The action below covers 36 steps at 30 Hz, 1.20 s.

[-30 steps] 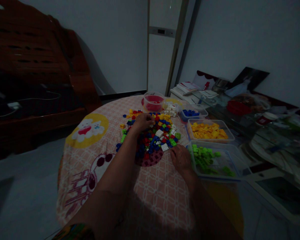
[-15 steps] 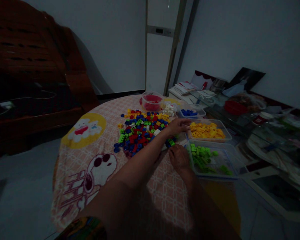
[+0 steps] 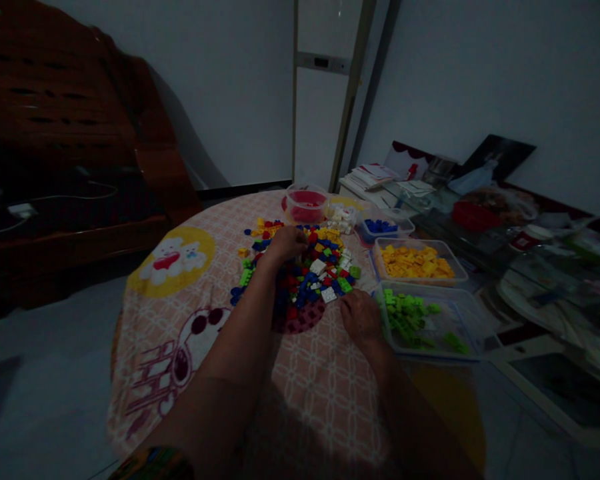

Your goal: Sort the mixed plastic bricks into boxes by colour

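Observation:
A heap of mixed toy building bricks point(image 3: 305, 280) in red, blue, green, yellow and white lies on the table. Over its upper middle hovers my left hand point(image 3: 286, 245), fingers curved down toward the bricks, slightly apart, and nothing visible in them. My right hand point(image 3: 361, 320) rests at the heap's right edge, its fingers curled together; whatever they hold is hidden. Just beyond those fingertips lie a green brick point(image 3: 345, 285) and a white brick point(image 3: 329, 295). Beside the right hand stands a clear tray point(image 3: 460, 313) with green bricks point(image 3: 405, 317).
Behind the green tray is a box of yellow bricks point(image 3: 415, 261), then a box of blue bricks point(image 3: 380, 226). White bricks point(image 3: 343, 219) and a round tub point(image 3: 307, 203) with red contents sit at the back. A cluttered glass table point(image 3: 430, 217) adjoins on the right.
My left hand has moved left, from the edge of the yellow box to above the heap. My right hand has stayed near the green tray. The view has shifted slightly.

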Motion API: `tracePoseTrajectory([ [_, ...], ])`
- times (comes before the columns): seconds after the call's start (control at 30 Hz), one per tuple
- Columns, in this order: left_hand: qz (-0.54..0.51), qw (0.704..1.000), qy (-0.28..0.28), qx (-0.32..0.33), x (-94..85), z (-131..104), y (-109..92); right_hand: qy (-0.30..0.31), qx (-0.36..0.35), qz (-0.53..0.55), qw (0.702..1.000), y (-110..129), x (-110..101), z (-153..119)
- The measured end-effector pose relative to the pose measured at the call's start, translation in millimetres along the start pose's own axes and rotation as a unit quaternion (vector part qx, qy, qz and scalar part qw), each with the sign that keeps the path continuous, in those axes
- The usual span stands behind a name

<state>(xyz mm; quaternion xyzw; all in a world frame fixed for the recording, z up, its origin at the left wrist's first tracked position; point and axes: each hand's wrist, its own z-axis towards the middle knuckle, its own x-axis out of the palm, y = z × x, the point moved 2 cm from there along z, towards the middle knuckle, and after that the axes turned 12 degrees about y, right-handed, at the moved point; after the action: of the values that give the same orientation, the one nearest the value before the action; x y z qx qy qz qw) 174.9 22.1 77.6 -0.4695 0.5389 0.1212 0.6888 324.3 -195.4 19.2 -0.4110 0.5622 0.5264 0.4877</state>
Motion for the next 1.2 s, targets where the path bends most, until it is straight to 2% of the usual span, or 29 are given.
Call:
tracePoseTrajectory([
  [0.13, 0.033, 0.998, 0.019, -0.047, -0.6, -4, 8, 0.0, -0.004, 0.011, 1.0, 0, -1, 0],
  [0.3, 0.049, 0.995, 0.087, -0.031, 5.7, -6, 0, -0.005, -0.009, 0.016, 1.0, 0, 0, 1],
  [0.47, 0.111, 0.982, 0.146, -0.055, 6.5, -11, -9, 0.001, -0.005, 0.012, 1.0, -1, 0, 1],
  [0.7, 0.188, 0.967, 0.118, -0.125, 13.5, -14, -28, 0.002, -0.002, 0.014, 1.0, 0, -1, 1],
  [0.77, 0.162, 0.973, 0.121, -0.114, 13.2, -12, -23, 0.0, -0.003, 0.012, 1.0, 0, 0, 0],
  [0.87, 0.062, 0.989, 0.121, -0.053, 8.7, -8, -6, 0.0, -0.003, 0.011, 1.0, 0, 0, 0],
  [1.0, -0.086, 0.994, 0.063, 0.019, 3.6, -4, 9, 0.002, 0.002, 0.003, 1.0, 0, 0, 1],
  [1.1, -0.185, 0.98, 0.057, 0.054, 11.7, 1, -1, 0.001, 0.003, 0.002, 1.0, 0, 1, 1],
  [1.2, -0.262, 0.959, 0.065, 0.081, 30.5, 11, -28, -0.002, -0.002, 0.004, 1.0, -1, 2, 1],
])
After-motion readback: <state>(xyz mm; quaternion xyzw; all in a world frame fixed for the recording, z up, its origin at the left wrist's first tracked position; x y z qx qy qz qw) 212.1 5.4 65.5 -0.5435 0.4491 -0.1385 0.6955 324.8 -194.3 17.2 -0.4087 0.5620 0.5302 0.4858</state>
